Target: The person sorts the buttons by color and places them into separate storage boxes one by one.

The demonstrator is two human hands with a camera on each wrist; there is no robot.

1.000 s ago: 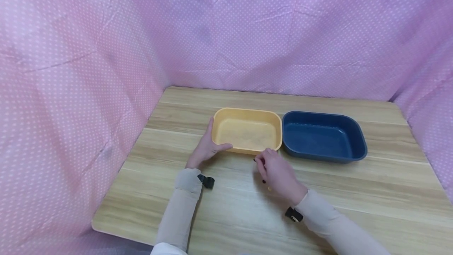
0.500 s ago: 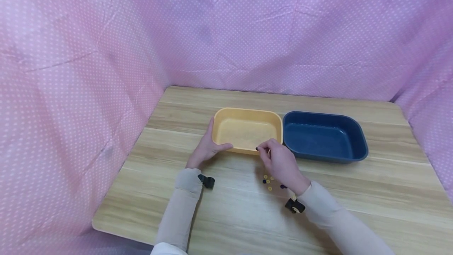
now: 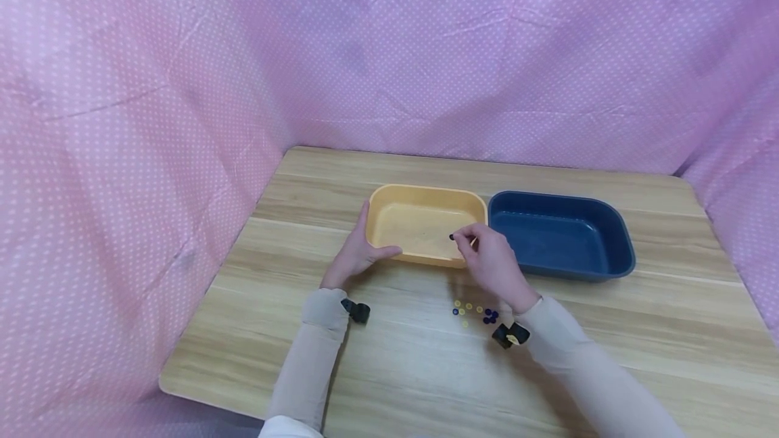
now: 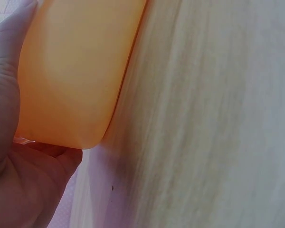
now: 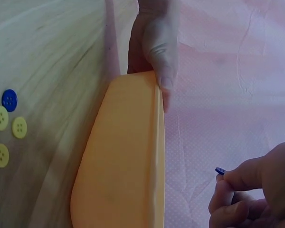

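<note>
My left hand grips the left end of a yellow plastic bin, its thumb over the front rim and its fingers along the side. In the right wrist view, my right hand pinches a small dark blue button between thumb and fingertip. The head view places that hand over the yellow bin's front right corner. On the table in front of the bins lie several loose yellow buttons and dark blue buttons; the right wrist partly screens this group in the head view.
A dark blue bin stands against the yellow bin's right side. Both rest on a wood-grain table. Pink dotted cloth hangs behind the table and at both sides.
My right hand has risen from the table in front of the yellow bin to above its front right corner, carrying the blue button. More loose buttons show. The left hand stays put.
</note>
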